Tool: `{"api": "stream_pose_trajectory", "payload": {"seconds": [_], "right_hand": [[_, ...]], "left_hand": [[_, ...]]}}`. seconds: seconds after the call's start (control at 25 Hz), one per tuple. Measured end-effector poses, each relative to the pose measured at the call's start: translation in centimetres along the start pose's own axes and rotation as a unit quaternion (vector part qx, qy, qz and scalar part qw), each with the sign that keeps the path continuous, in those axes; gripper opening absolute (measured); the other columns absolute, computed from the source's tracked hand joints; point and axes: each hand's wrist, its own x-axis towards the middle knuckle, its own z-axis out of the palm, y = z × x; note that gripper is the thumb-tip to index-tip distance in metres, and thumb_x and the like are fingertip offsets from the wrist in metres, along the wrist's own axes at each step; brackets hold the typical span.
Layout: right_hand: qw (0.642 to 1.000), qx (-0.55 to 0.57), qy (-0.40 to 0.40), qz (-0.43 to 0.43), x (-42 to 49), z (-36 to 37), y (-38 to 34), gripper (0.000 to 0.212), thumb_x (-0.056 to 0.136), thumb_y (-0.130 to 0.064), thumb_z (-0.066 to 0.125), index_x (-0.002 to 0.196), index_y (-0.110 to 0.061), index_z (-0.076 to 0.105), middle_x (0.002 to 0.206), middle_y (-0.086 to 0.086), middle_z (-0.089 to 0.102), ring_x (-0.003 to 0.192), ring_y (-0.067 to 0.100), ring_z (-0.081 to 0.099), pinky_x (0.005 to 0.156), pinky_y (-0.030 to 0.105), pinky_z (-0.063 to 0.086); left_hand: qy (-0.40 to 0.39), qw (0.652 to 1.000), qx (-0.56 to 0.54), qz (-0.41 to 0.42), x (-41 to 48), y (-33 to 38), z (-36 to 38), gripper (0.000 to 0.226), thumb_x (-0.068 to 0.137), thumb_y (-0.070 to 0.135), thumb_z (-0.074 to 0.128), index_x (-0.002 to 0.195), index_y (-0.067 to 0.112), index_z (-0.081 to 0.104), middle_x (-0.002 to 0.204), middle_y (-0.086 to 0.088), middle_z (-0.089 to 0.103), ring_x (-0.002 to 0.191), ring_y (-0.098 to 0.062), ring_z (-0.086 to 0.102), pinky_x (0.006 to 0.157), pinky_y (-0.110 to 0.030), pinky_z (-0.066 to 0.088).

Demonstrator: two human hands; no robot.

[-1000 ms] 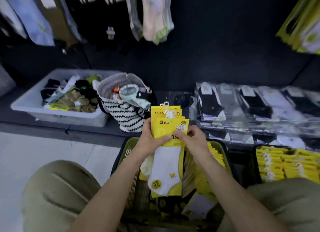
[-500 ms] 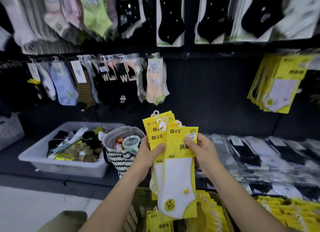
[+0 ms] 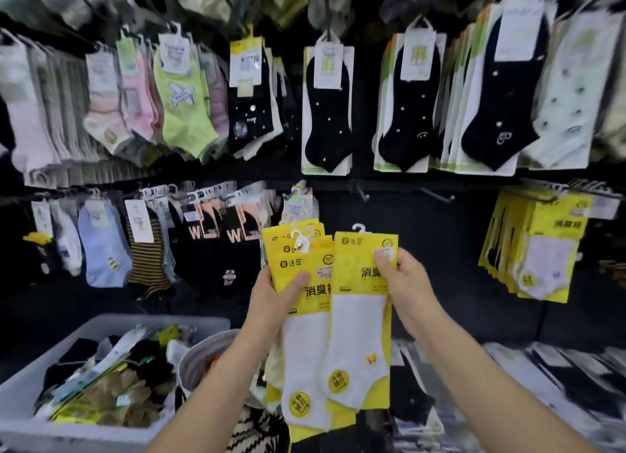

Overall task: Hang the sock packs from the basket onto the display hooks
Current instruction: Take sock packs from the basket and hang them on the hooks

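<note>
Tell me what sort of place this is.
Probably a shop's sock aisle: packaged socks hang in rows, a bare hook sticks out above, and the left hand and right hand hold yellow sock packs.

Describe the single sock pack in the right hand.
The single sock pack is yellow card with black print, a white plastic hanger on top, and a white ankle sock bearing a small yellow butterfly and round yellow sticker. Held upright, pinched near its upper right edge by the right hand, its left edge overlaps the stack in the left hand.
</note>
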Motion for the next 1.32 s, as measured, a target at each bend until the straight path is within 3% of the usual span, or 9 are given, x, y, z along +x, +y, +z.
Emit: {"api": "stream_pose_trajectory", "payload": {"seconds": [0.2, 0.28, 0.48, 0.72, 0.84, 0.96, 1.08, 1.2, 1.32], "right_hand": [[0.997, -0.030, 0.032, -0.064, 4.6, -0.5, -2.6, 0.009, 0.094, -0.027, 0.054, 0.087, -0.024, 0.059, 0.095, 0.004, 0.068, 0.086, 0.017, 0.066, 0.074, 0.032, 0.055], [0.996, -0.045, 0.045, -0.065, 5.4, -0.3, -2.4, 0.010, 0.094, -0.027, 0.053, 0.084, -0.026, 0.058, 0.091, 0.000, 0.067, 0.082, 0.013, 0.064, 0.069, 0.026, 0.054], [0.995, -0.058, 0.071, -0.032, 6.5, -0.3, -1.6, 0.011, 0.093, -0.027, 0.054, 0.087, -0.019, 0.059, 0.096, 0.008, 0.067, 0.089, 0.022, 0.065, 0.081, 0.041, 0.054], [0.991, -0.103, 0.080, -0.013, 7.6, -0.1, -0.2, 0.014, 0.092, -0.028, 0.054, 0.084, -0.018, 0.058, 0.092, 0.007, 0.067, 0.091, 0.026, 0.065, 0.084, 0.047, 0.054], [0.985, -0.148, 0.085, 0.010, 9.0, 0.5, -0.2, 0.021, 0.093, -0.029, 0.051, 0.093, -0.009, 0.059, 0.100, 0.013, 0.065, 0.096, 0.030, 0.063, 0.088, 0.051, 0.050], [0.980, -0.180, 0.071, 0.044, 9.4, 0.2, -0.3, 0.031, 0.093, -0.036, 0.050, 0.096, -0.007, 0.059, 0.103, 0.013, 0.064, 0.097, 0.028, 0.061, 0.087, 0.045, 0.050], [0.965, -0.239, 0.101, -0.048, 7.3, -0.1, -0.1, 0.040, 0.085, -0.053, 0.055, 0.096, -0.014, 0.055, 0.102, 0.004, 0.057, 0.095, 0.020, 0.054, 0.079, 0.036, 0.047], [0.984, -0.161, 0.008, -0.072, 3.1, 1.5, -0.3, 0.050, 0.062, -0.062, 0.069, 0.090, -0.028, 0.045, 0.087, -0.006, 0.051, 0.075, 0.009, 0.051, 0.062, 0.023, 0.039], [0.979, -0.195, -0.021, -0.058, 2.1, 2.6, -0.3, 0.043, 0.066, -0.052, 0.074, 0.085, -0.020, 0.053, 0.083, -0.002, 0.059, 0.073, 0.011, 0.056, 0.060, 0.026, 0.044]], "left_hand": [[0.017, 1.000, 0.008, 0.007, 2.7, 0.1, -0.4, 0.028, 0.079, 0.029, 0.071, 0.100, 0.031, 0.052, 0.103, 0.008, 0.066, 0.090, -0.012, 0.066, 0.070, -0.028, 0.054], [0.014, 1.000, 0.013, 0.008, 3.2, -0.3, -0.5, 0.027, 0.079, 0.028, 0.071, 0.097, 0.033, 0.052, 0.102, 0.008, 0.066, 0.090, -0.011, 0.066, 0.068, -0.026, 0.053], [0.008, 1.000, 0.015, 0.012, 3.6, -0.4, -0.1, 0.027, 0.079, 0.026, 0.071, 0.095, 0.035, 0.051, 0.094, 0.013, 0.065, 0.073, 0.003, 0.067, 0.052, -0.013, 0.051], [0.001, 0.999, 0.038, 0.029, 3.3, -0.3, -0.2, 0.028, 0.079, 0.022, 0.071, 0.095, 0.034, 0.051, 0.094, 0.013, 0.065, 0.073, 0.008, 0.066, 0.051, -0.009, 0.049], [0.003, 0.998, 0.048, 0.039, 3.3, 0.5, 0.0, 0.028, 0.079, 0.023, 0.071, 0.094, 0.034, 0.050, 0.094, 0.013, 0.064, 0.074, 0.004, 0.066, 0.051, -0.008, 0.048], [0.005, 0.998, 0.047, 0.041, 3.3, 1.1, 0.6, 0.028, 0.079, 0.023, 0.071, 0.094, 0.034, 0.050, 0.097, 0.011, 0.064, 0.082, -0.002, 0.064, 0.053, -0.010, 0.049], [0.000, 0.998, 0.044, 0.040, 3.4, 1.1, 1.5, 0.027, 0.079, 0.024, 0.071, 0.096, 0.032, 0.051, 0.098, 0.008, 0.065, 0.084, -0.005, 0.065, 0.055, -0.012, 0.051], [0.007, 0.998, 0.037, 0.045, 3.5, 1.1, 2.8, 0.032, 0.078, 0.025, 0.072, 0.105, 0.023, 0.054, 0.099, 0.006, 0.066, 0.082, -0.002, 0.065, 0.054, -0.010, 0.049], [-0.009, 0.998, 0.027, 0.053, 3.2, 1.1, 4.0, 0.053, 0.076, 0.027, 0.072, 0.122, 0.013, 0.051, 0.100, 0.007, 0.067, 0.077, 0.000, 0.067, 0.054, -0.010, 0.049]]}}
